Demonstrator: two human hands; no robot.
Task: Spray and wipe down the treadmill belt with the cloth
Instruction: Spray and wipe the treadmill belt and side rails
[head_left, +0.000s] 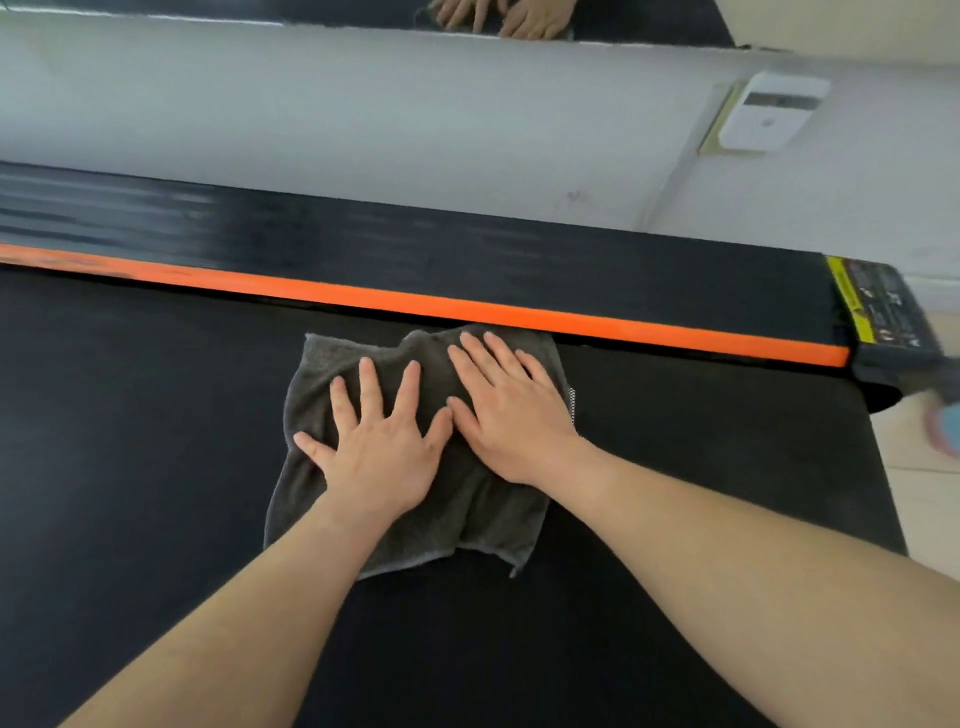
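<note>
Beneath both hands and forearms, spreading well out to either side: wide matte black rubber treadmill belt (130, 441), long axis running left to right, its end off to the right of the right hand. Surface even and dark, no visible streaks.

Beyond the fingertips, behind everything: pale grey painted wall (363, 114), with a dark mirror strip (208, 10) above it reflecting two hands.

Just past the fingertips, parallel to the belt: long black ribbed side rail (467, 249), edged on the hand side by a bright orange stripe (467, 306). Tilts slightly down toward the right.

Directly under both palms: dark grey terry cloth (452, 519), roughly rectangular, long axis pointing away from the wrists toward the rail, across the belt. Lies flat on the belt, far edge reaching the orange stripe, near edge below the wrists. Looks rumpled, bunched into folds between the hands, paler hem along the near edge, small white tag beside the right hand.

Left hand (382, 447): palm down, fingers straight and fanned wide, pressing the cloth. Right hand (509, 415): palm down, fingers straight and closer together, pressing the cloth nearer the rail. Thumbs meeting side by side.

Far right of the right hand, up on the wall: white plastic box (769, 111). At the rail's right end: yellow and black warning label (847, 301), print blurred.
</note>
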